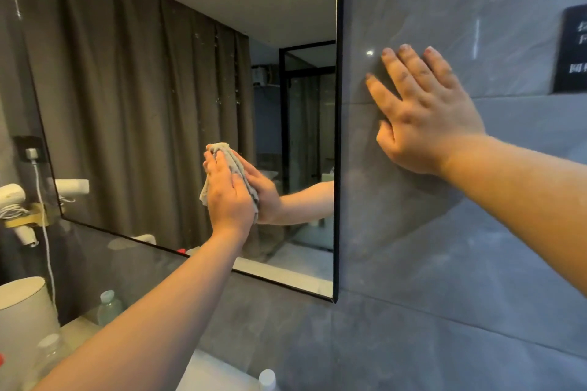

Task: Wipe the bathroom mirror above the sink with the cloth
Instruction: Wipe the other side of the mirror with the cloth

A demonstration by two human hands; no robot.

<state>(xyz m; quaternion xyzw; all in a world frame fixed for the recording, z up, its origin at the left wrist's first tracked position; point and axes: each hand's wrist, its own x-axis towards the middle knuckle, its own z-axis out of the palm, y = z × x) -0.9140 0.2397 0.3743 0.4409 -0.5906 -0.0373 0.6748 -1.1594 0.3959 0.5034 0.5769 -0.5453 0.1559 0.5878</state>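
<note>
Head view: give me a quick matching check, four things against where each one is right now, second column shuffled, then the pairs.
Things:
1. cloth
2. right hand
3. hair dryer
4. dark sign

Places:
A. flat on the grey tile wall, right of the mirror
B. on a wall holder left of the mirror
D. pressed to the glass under the left hand
C. on the wall at the far right edge of view

Pairs: 1-D, 2-A, 3-B, 4-C

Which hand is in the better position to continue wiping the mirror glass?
The left hand. It presses the cloth against the mirror, while the right hand rests flat on the wall tile beside it.
</note>
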